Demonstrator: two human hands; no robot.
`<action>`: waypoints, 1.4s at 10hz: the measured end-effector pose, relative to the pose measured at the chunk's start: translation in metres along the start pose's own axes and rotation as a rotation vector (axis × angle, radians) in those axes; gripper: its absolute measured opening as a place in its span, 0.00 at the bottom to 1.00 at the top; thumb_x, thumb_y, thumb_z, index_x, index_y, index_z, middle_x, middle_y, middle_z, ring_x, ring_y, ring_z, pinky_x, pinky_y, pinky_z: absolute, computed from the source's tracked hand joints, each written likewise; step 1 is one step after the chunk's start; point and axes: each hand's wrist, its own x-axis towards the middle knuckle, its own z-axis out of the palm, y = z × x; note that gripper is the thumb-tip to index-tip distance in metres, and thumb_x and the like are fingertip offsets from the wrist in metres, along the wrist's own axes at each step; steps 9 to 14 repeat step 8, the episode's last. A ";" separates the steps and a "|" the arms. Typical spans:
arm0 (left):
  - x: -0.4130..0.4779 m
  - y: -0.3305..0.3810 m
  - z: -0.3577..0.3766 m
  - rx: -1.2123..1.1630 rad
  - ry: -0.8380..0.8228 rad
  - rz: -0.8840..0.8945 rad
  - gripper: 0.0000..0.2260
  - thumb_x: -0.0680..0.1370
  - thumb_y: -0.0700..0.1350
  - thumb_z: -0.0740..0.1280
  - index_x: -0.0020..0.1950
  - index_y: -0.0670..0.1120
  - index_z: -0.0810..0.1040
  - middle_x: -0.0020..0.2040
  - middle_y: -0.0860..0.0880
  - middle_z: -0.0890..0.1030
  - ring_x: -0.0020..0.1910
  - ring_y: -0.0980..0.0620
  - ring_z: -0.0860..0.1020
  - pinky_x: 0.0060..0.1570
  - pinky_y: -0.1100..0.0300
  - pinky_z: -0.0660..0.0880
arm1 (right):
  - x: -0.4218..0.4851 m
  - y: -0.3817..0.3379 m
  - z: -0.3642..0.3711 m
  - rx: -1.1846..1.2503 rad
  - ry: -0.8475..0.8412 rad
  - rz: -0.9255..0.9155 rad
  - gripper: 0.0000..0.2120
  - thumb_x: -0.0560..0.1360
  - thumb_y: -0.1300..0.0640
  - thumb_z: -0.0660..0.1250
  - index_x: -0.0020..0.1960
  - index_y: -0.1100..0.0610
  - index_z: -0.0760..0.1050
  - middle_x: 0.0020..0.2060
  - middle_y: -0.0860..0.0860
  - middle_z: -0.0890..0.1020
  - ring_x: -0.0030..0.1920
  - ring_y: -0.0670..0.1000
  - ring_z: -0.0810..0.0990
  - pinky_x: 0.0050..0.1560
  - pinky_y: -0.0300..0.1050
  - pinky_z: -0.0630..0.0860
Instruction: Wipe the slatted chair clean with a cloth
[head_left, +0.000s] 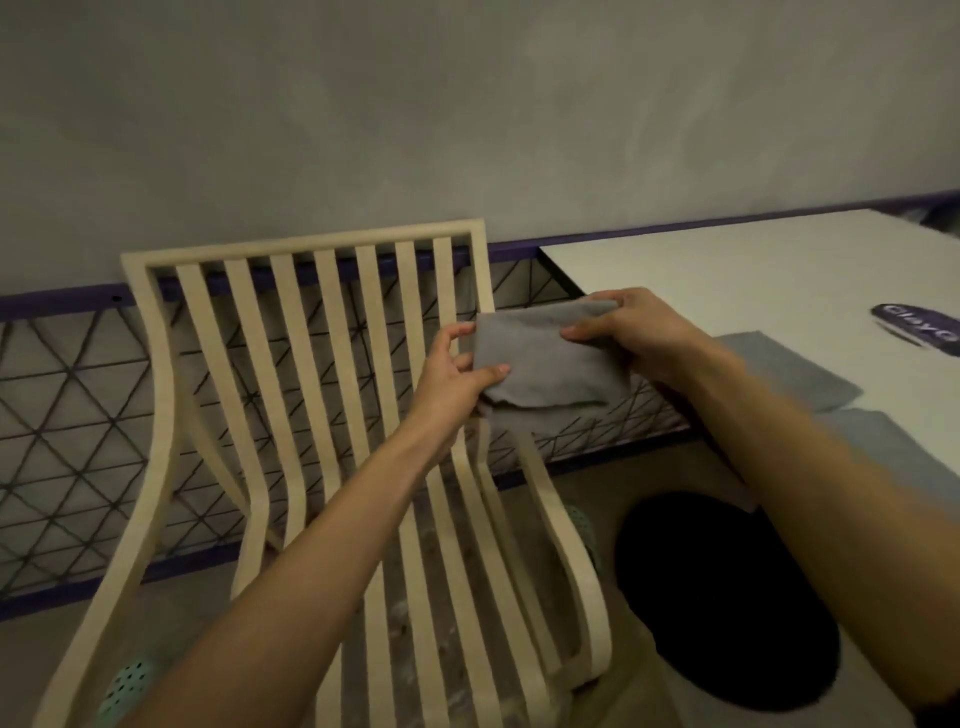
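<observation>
The slatted chair (301, 241) stands on the floor just left of the white worktop (727, 270), its back towards the wall. It looks stiff but light, so a hard push on the backrest could probably shift or tip it; steadying the top rail while wiping would be wise. The narrow slats with open gaps between them suit a cloth wrapped round each slat rather than swept flat across.

The grey cloth (545, 364) hangs in the air before the chair's right back post, off the worktop's left edge, folded to a pad. It seems soft, limp and light, best held bunched in one palm.

The left hand (452, 379) pinches its left edge; the right hand (639, 332) grips its upper right corner.
</observation>
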 end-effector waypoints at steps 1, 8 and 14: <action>0.023 0.010 0.048 -0.034 -0.019 -0.005 0.32 0.74 0.34 0.70 0.72 0.54 0.60 0.53 0.46 0.81 0.42 0.51 0.83 0.33 0.55 0.80 | 0.023 -0.010 -0.051 -0.042 0.151 0.034 0.16 0.68 0.63 0.75 0.55 0.61 0.79 0.52 0.58 0.82 0.54 0.57 0.80 0.54 0.50 0.79; 0.083 -0.011 0.118 0.766 -0.228 0.274 0.19 0.77 0.47 0.68 0.68 0.51 0.72 0.67 0.49 0.69 0.61 0.50 0.74 0.61 0.56 0.71 | 0.084 0.037 -0.134 -0.890 0.326 -0.033 0.28 0.73 0.54 0.73 0.70 0.60 0.70 0.68 0.58 0.73 0.67 0.59 0.72 0.68 0.51 0.68; 0.083 -0.011 0.118 0.766 -0.228 0.274 0.19 0.77 0.47 0.68 0.68 0.51 0.72 0.67 0.49 0.69 0.61 0.50 0.74 0.61 0.56 0.71 | 0.084 0.037 -0.134 -0.890 0.326 -0.033 0.28 0.73 0.54 0.73 0.70 0.60 0.70 0.68 0.58 0.73 0.67 0.59 0.72 0.68 0.51 0.68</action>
